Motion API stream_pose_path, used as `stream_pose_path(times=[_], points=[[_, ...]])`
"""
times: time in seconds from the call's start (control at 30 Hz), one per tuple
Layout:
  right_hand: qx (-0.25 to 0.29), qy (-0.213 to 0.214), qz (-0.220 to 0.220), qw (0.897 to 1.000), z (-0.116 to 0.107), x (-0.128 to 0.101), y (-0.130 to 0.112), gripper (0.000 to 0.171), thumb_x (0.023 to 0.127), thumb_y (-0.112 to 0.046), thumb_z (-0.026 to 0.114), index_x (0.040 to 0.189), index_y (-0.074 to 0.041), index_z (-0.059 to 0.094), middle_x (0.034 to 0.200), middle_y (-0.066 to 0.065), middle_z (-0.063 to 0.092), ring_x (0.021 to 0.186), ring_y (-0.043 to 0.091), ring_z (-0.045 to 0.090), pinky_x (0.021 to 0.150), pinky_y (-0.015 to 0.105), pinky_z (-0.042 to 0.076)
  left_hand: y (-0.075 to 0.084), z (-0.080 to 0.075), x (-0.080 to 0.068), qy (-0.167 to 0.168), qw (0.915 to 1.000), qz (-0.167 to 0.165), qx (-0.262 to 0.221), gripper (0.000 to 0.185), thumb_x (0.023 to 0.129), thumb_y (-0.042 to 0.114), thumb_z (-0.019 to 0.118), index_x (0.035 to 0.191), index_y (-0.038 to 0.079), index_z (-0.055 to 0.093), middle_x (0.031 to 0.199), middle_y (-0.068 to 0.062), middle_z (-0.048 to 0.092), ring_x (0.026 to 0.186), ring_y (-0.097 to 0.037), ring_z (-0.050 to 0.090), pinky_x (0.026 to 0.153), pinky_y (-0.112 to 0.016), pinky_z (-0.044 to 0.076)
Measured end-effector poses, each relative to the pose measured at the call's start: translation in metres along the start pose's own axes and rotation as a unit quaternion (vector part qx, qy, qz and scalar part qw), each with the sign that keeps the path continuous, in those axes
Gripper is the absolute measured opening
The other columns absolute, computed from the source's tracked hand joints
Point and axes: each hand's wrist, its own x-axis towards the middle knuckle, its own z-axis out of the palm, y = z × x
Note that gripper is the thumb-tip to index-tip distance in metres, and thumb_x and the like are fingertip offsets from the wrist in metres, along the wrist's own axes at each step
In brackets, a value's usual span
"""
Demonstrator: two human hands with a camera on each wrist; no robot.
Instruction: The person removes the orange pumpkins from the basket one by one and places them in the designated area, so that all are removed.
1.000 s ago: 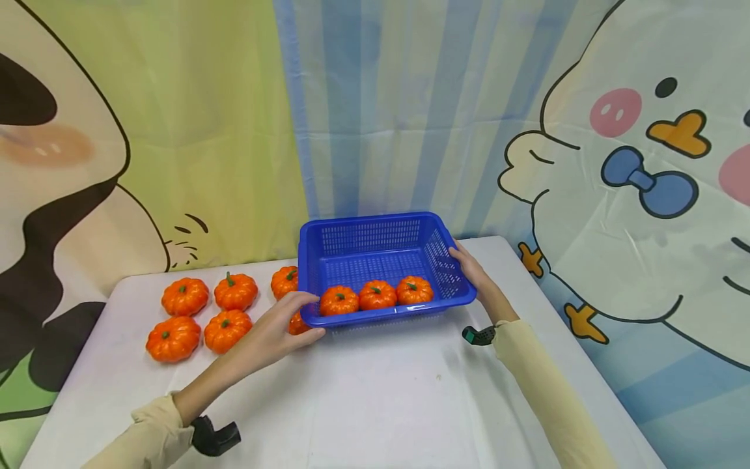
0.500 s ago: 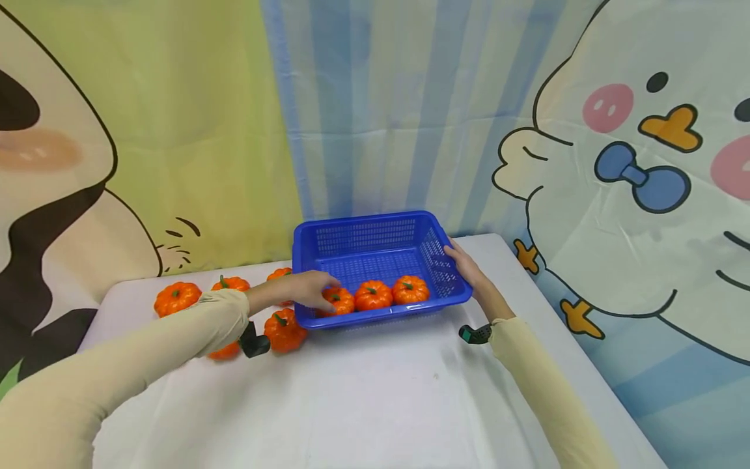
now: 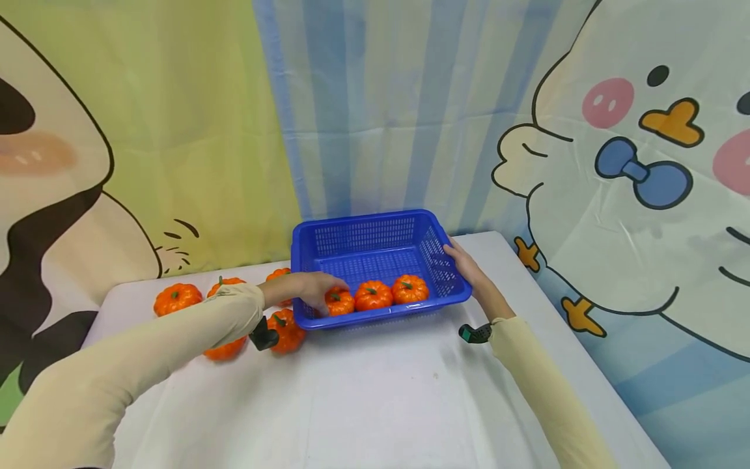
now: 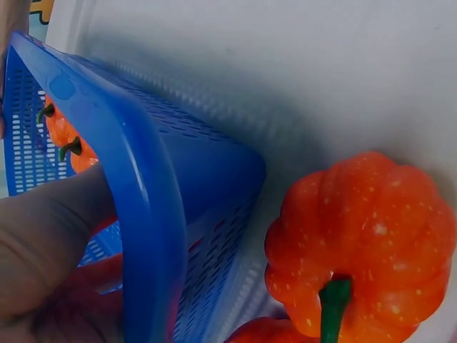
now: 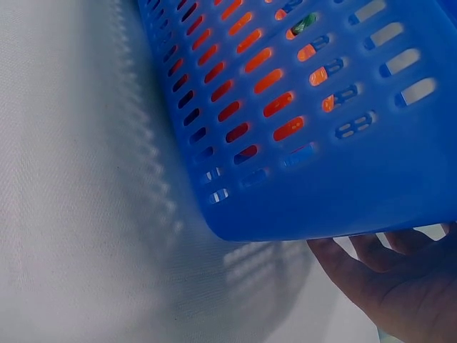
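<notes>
L grip (image 3: 313, 291) on pumpkin (image 3: 340, 302) in basket (image 3: 375, 225) w/ two more.

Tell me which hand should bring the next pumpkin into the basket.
Left, probably. The left hand reaches over the basket rim onto a pumpkin inside, and the loose pumpkins lie on its side of the table. The right hand rests on the basket's far wall, away from them.
</notes>
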Motion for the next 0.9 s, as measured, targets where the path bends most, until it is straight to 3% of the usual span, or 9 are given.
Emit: stream_pose_path(times=[0.27, 0.43, 0.63, 0.9], points=[[0.012, 0.002, 0.004, 1.0, 0.0, -0.002, 0.0, 0.059, 0.106, -0.028, 0.03, 0.157, -0.023, 0.001, 0.164, 0.014, 0.011, 0.146, 0.038, 0.021, 0.123, 0.05, 0.015, 0.002, 0.007, -0.001, 0.023, 0.9994, -0.024, 0.006, 0.072, 0.082, 0.016, 0.077, 0.145, 0.018, 0.042, 0.141, -0.014, 0.051, 0.119, -0.028, 0.05, 0.106, -0.049, 0.044], [0.007, 0.001, 0.002, 1.0, 0.001, -0.002, -0.001, 0.059, 0.106, -0.027, 0.03, 0.157, -0.023, 0.001, 0.164, 0.014, 0.01, 0.147, 0.038, 0.02, 0.123, 0.05, 0.014, -0.002, 0.006, -0.009, 0.09, 0.9959, -0.008, 0.008, 0.074, 0.077, 0.025, 0.081, 0.142, 0.015, 0.046, 0.139, -0.016, 0.054, 0.127, -0.034, 0.05, 0.108, -0.054, 0.041], [0.007, 0.001, 0.0, 1.0, -0.002, 0.007, 0.005, 0.059, 0.106, -0.03, 0.031, 0.157, -0.026, 0.002, 0.164, 0.014, 0.012, 0.146, 0.039, 0.022, 0.123, 0.052, 0.014, -0.014, 0.0, -0.03, 0.192, 0.9805, 0.017, -0.04, 0.077, 0.074, 0.034, 0.083, 0.14, 0.015, 0.047, 0.13, -0.017, 0.058, 0.115, -0.033, 0.055, 0.095, -0.05, 0.051], [-0.005, 0.004, -0.004, 1.0, -0.009, 0.018, 0.023, 0.058, 0.106, -0.039, 0.03, 0.156, -0.033, 0.001, 0.164, 0.01, 0.013, 0.143, 0.035, 0.026, 0.12, 0.049, 0.02, -0.004, 0.002, -0.075, 0.261, 0.959, 0.011, -0.11, 0.079, 0.074, 0.036, 0.082, 0.142, 0.022, 0.045, 0.121, -0.016, 0.056, 0.1, -0.028, 0.058, 0.077, -0.038, 0.057]])
